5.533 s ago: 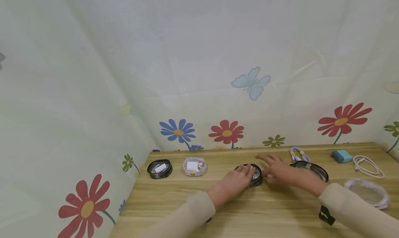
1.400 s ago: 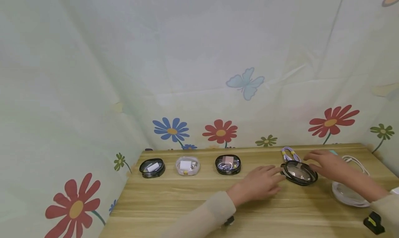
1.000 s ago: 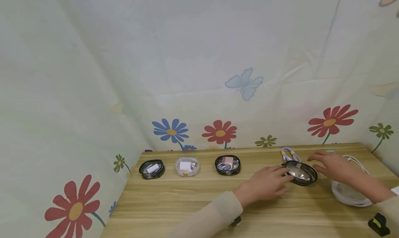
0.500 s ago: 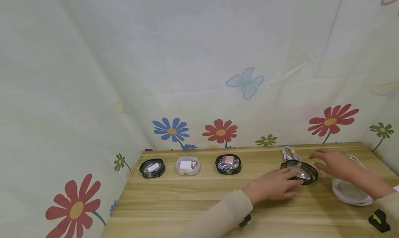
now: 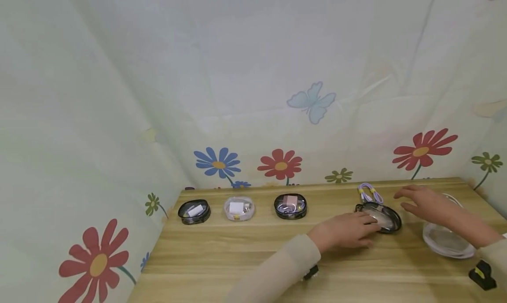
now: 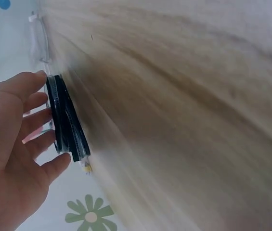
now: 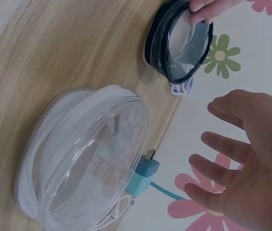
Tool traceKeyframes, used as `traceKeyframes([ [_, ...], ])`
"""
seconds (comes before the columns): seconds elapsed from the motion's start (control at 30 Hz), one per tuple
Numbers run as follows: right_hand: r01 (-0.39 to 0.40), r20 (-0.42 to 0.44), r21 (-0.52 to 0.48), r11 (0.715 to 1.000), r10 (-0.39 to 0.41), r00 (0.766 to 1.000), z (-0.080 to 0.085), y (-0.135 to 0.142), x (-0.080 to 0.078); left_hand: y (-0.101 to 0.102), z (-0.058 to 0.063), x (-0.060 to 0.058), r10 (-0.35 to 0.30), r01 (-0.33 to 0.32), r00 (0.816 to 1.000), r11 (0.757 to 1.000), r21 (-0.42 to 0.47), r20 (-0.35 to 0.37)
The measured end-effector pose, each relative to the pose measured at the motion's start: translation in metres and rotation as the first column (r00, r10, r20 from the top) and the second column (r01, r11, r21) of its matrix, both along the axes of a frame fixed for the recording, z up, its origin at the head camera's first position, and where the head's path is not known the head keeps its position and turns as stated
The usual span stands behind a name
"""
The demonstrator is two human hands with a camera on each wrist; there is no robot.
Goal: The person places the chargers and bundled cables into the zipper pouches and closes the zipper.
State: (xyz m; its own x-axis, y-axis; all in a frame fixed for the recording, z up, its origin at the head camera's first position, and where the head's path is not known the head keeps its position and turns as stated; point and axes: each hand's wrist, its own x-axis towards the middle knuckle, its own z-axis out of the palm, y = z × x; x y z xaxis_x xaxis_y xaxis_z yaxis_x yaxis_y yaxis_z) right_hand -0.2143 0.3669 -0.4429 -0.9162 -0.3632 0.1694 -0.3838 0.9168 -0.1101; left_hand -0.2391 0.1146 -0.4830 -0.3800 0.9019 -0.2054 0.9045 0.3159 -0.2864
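A black-rimmed oval clear zip pouch lies at the table's right half. My left hand has its fingertips on the pouch's clear top; in the left wrist view its fingers spread beside the black zipped side. My right hand hovers to the right of this pouch, holding nothing, its fingers loosely extended in the right wrist view. Below that hand sits a white-rimmed clear pouch. A teal and blue charger plug stands beyond it; in the head view the right hand hides the plug.
Three filled pouches stand in a row on the left: a black one, a white one and another black one. A lilac cable lies behind the handled pouch. A black object with yellow is at the right.
Both hands have moved right from the third pouch, which now stands farther left in the row. Lately my left hand has slid right onto the black-rimmed pouch; my right hand has barely moved.
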Motion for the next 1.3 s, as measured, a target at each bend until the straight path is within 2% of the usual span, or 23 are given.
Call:
traceKeyframes([
  [0.17,-0.014,-0.007,-0.005,1.0,0.014,1.0,0.0,-0.001,-0.002,-0.003,0.002,-0.004,-0.017,0.017,1.0,1.0,0.001,-0.006],
  [0.43,-0.021,0.001,0.006,1.0,0.021,1.0,0.0,-0.005,-0.004,-0.015,0.005,-0.015,-0.025,0.026,1.0,0.997,0.078,-0.011],
  [0.7,-0.047,-0.025,-0.009,0.999,0.047,0.999,-0.012,-0.004,-0.007,-0.026,0.015,-0.02,-0.005,0.011,0.999,0.991,0.131,-0.05],
  [0.77,-0.04,-0.013,-0.016,0.999,0.04,0.999,-0.014,-0.004,-0.007,-0.024,0.015,-0.019,0.019,-0.01,0.998,0.991,0.13,-0.067],
  [0.9,-0.034,0.013,-0.016,0.999,0.034,0.999,-0.014,-0.008,-0.011,-0.016,0.013,-0.014,0.15,-0.145,0.989,0.974,0.172,-0.016],
  [1.0,-0.031,0.026,-0.009,0.999,0.032,0.999,-0.012,-0.012,-0.017,-0.008,0.012,-0.009,0.272,-0.277,0.961,0.936,0.218,0.055],
  [1.07,-0.034,0.044,-0.009,0.999,0.035,0.998,-0.01,-0.014,-0.023,-0.002,0.012,-0.005,0.323,-0.328,0.944,0.918,0.221,0.062],
  [1.13,-0.041,0.065,-0.014,0.999,0.042,0.997,-0.009,-0.014,-0.028,0.004,0.012,-0.001,0.354,-0.358,0.934,0.912,0.203,0.054],
  [1.3,-0.025,0.111,-0.006,1.0,0.026,0.993,-0.011,-0.012,-0.038,0.017,0.009,0.004,0.373,-0.377,0.926,0.912,0.16,0.057],
])
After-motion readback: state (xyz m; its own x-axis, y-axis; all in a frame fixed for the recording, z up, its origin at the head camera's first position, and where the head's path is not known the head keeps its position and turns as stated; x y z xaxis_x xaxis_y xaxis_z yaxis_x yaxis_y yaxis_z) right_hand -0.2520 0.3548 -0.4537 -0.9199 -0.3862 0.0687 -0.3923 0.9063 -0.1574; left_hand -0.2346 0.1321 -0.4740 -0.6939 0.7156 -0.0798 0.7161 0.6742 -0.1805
